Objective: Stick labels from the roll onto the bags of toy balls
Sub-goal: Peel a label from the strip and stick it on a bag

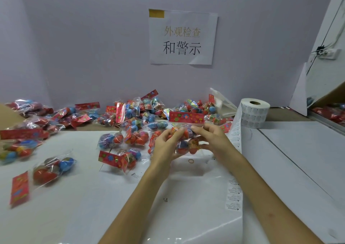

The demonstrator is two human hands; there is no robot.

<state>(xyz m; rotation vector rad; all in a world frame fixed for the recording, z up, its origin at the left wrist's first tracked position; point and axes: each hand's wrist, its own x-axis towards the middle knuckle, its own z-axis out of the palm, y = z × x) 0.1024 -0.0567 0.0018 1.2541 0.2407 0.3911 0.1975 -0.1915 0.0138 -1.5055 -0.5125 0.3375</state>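
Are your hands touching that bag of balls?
Touching. In the head view, the left hand and right hand both pinch the bag from either side.

Only the person's arms show, both bare from wrist to where the picture's bottom edge cuts them off. The left hand [166, 143] and right hand [213, 141] are uncovered, with slender fingers; the fingertips are too blurred to make out the nails. The left forearm [141, 197] is slim and smooth. The right forearm [261, 197] is likewise slim and carries a small faint blotch on its upper side, towards the elbow end.
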